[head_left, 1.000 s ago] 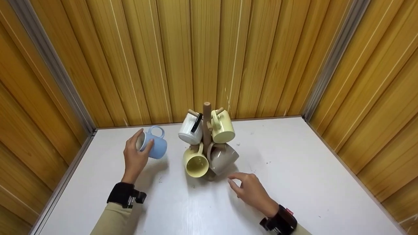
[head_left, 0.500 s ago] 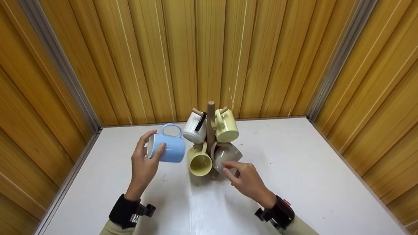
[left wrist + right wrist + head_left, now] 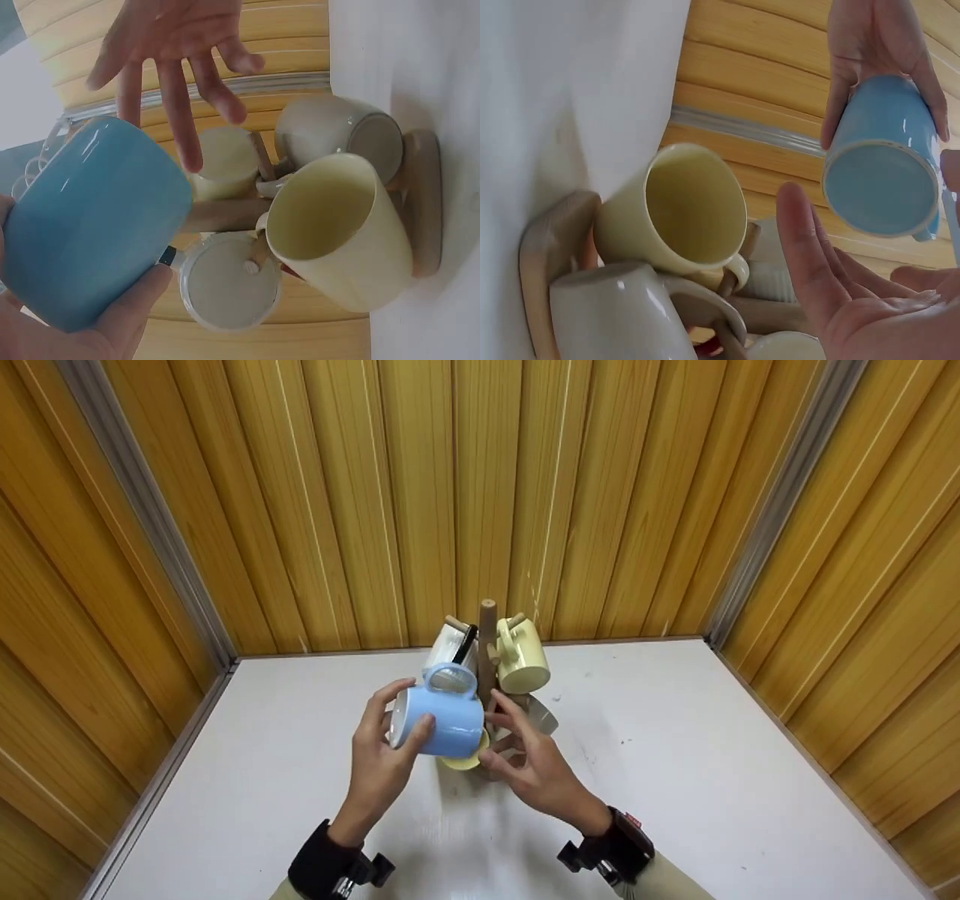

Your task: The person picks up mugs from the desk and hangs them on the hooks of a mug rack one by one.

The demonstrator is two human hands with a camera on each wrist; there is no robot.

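Note:
My left hand (image 3: 379,772) grips a light blue mug (image 3: 450,725) around its rim end, thumb on the near side. The mug lies on its side in the air, handle up and base toward the right. My right hand (image 3: 546,774) is beside that base, fingers spread; the right wrist view shows its fingers (image 3: 802,240) apart from the mug. Behind both hands stands a wooden mug tree (image 3: 487,634). The blue mug partly covers a lower yellow mug (image 3: 352,247) in the head view. A grey mug (image 3: 543,715) hangs partly behind my right hand.
On the tree's upper pegs hang a white mug (image 3: 444,646) with a black handle and another yellow mug (image 3: 525,666). The white table (image 3: 285,742) is bounded by wood-patterned walls (image 3: 360,510) at the back and sides.
My left hand has carried the blue mug rightward, from the left side to in front of the tree. The right hand has moved up and left to the mug's base.

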